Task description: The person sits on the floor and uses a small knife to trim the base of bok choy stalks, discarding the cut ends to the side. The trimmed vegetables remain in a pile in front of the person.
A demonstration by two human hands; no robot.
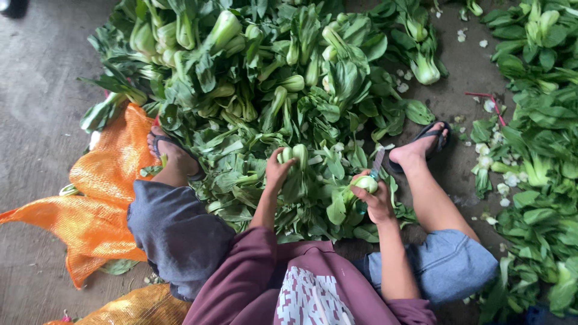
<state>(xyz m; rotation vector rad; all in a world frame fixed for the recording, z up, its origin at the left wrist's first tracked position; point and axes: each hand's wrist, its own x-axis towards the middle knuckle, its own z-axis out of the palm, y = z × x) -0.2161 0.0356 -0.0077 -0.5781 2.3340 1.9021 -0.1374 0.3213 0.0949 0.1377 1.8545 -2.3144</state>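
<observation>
Our left hand (278, 170) reaches forward with fingers curled in a grip; our right hand (374, 195) is closed too, both forearms bare and extended between our knees.

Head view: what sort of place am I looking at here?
Probably a produce sorting or market floor. A big pile of bok choy lies on a bare concrete floor, orange mesh sacks beside it, cut trimmings scattered about.

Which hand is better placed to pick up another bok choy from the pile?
Left. The left hand already touches bok choy on the pile; the right hand is occupied with a knife and a bok choy head.
</observation>
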